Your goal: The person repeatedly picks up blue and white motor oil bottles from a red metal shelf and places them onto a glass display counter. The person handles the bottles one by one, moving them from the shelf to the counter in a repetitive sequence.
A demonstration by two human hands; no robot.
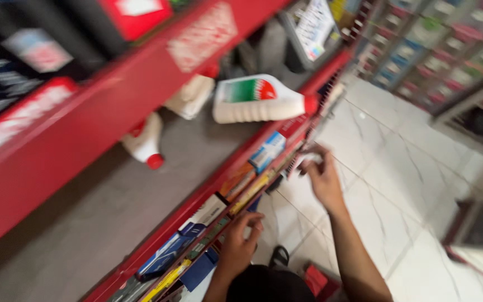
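While blurred, both hands' fingers curl at red shelf edge (236, 168), right hand (322, 179), left hand (240, 246), grip unclear.

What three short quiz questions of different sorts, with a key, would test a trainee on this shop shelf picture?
1. True or false: the big white bottle with the red cap lies on its side on the grey shelf.
2. Multiple choice: the right hand is at A) the front edge of the shelf, B) the floor, C) the bottle's cap.
3. Fill in: the left hand reaches toward the shelf's red front ____, beside the small boxes.

Key: 1 true; 2 A; 3 edge. The picture is blurred, so what either hand grips cannot be told.
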